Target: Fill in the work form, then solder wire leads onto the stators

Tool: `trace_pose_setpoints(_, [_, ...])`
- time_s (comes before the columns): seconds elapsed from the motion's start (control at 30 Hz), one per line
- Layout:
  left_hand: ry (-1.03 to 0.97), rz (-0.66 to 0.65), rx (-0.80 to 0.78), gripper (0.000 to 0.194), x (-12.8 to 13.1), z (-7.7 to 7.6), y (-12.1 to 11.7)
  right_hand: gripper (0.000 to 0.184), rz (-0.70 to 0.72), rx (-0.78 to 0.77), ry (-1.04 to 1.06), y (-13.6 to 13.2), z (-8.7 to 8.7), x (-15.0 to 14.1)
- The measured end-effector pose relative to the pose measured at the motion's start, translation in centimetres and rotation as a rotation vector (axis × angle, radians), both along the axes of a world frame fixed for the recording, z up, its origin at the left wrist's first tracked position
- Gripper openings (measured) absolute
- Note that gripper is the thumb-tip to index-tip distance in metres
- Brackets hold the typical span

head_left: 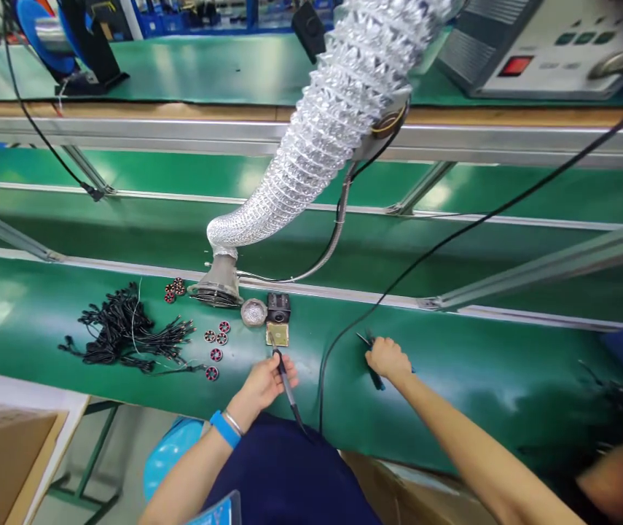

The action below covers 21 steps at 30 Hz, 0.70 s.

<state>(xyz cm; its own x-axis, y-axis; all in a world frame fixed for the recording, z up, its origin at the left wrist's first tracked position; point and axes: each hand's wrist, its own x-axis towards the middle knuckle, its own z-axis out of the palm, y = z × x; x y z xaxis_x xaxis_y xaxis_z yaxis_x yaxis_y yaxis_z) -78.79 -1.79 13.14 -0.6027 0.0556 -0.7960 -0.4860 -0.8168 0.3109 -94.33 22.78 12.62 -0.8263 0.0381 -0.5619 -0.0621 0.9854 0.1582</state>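
My left hand (264, 380) is closed round a soldering iron (285, 383), its tip pointing up toward a small brass-coloured stand (277, 333) with a black block behind it. My right hand (388, 359) rests on the green mat with its fingers curled on a dark tool with a blue handle, perhaps pliers or tweezers (372, 368). Several small round red-and-black parts (216, 343) lie left of my left hand. A tangle of black wires (122, 333) lies further left.
A silver flexible fume duct (322, 138) hangs down to a metal nozzle (218, 284) by the stand. A black cable (453, 237) runs across the green mat (453, 364). A grey machine (541, 47) sits back right. Cardboard boxes stand below the bench.
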Motion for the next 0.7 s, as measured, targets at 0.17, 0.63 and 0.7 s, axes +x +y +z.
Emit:
trace_pose_setpoints(0.17, [-0.005,-0.015,0.002,0.022,-0.3,-0.7,0.3,0.024,0.157,-0.225,-0.163,-3.3,4.4,3.0])
trace_pose_setpoints(0.63, [0.088,-0.007,-0.189,0.019,-3.0,-2.4,2.6,0.081,-0.261,-0.761,-0.444,-11.3,1.7,16.9])
trace_pose_setpoints(0.7, [0.088,-0.032,-0.193,0.021,-2.7,-2.4,2.4,0.076,-0.326,-0.834,-0.318,-11.7,0.7,17.0])
